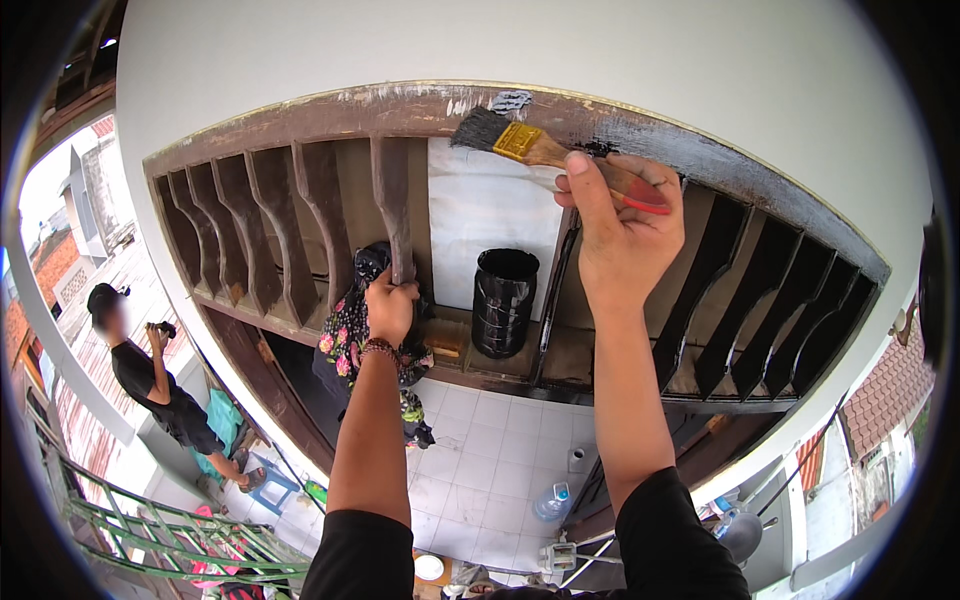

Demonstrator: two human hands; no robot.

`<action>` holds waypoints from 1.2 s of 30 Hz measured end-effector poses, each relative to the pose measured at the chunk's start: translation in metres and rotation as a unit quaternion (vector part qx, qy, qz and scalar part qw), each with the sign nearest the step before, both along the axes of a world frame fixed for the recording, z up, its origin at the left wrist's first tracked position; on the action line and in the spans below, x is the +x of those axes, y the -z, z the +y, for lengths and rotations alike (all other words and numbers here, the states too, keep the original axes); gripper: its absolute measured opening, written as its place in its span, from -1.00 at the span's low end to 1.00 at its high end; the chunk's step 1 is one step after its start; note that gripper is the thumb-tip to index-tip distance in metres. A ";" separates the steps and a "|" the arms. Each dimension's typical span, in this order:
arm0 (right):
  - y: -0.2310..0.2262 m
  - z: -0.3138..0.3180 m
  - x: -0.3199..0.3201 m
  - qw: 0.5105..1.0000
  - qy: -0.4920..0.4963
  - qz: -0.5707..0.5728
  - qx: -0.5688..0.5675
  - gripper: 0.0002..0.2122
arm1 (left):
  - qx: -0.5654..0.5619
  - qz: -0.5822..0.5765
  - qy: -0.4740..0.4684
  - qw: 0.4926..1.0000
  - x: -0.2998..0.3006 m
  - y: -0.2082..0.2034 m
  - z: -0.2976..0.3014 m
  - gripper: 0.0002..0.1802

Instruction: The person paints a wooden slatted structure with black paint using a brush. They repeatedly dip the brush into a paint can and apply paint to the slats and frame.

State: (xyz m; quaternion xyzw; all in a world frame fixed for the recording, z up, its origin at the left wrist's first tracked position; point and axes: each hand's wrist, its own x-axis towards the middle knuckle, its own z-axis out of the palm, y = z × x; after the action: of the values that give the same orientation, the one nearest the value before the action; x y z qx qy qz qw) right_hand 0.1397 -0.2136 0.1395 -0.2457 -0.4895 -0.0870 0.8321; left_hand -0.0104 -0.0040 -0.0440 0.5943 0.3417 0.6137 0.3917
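My right hand (pixel 632 225) is closed round the red-tipped wooden handle of a paintbrush (pixel 545 150). The brush's dark bristles point left, close to the frame's upper rail. My left hand (pixel 390 310) is wrapped round the lower end of a wavy brown wooden slat (pixel 392 200). A black floral cloth (pixel 347 335) hangs beside and behind that hand. Between my arms, a black paint-coated can (pixel 504 302) stands on the frame's lower ledge, in front of a white panel (pixel 478 220). The wooden frame (pixel 290 115) is brown on the left, with grey-black paint on its right part.
Black-coated slats (pixel 715 285) line the right side; brown slats (pixel 265 230) line the left. Far below lies a tiled floor (pixel 480 440) with a water bottle (pixel 551 502) and a blue stool (pixel 270 488). A person (pixel 160 375) stands at the left beyond a green metal railing (pixel 170 535).
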 end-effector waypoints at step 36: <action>-0.009 -0.030 0.036 0.979 0.180 0.071 0.064 -0.62 | -0.002 0.022 -0.008 1.000 0.000 -0.001 0.005 -0.63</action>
State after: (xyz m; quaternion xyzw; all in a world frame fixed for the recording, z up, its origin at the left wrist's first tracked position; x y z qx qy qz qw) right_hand 0.1759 -0.2435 0.1483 -0.2815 -0.3702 -0.2485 0.8497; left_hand -0.0106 0.0008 -0.0435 0.6039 0.3561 0.6030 0.3806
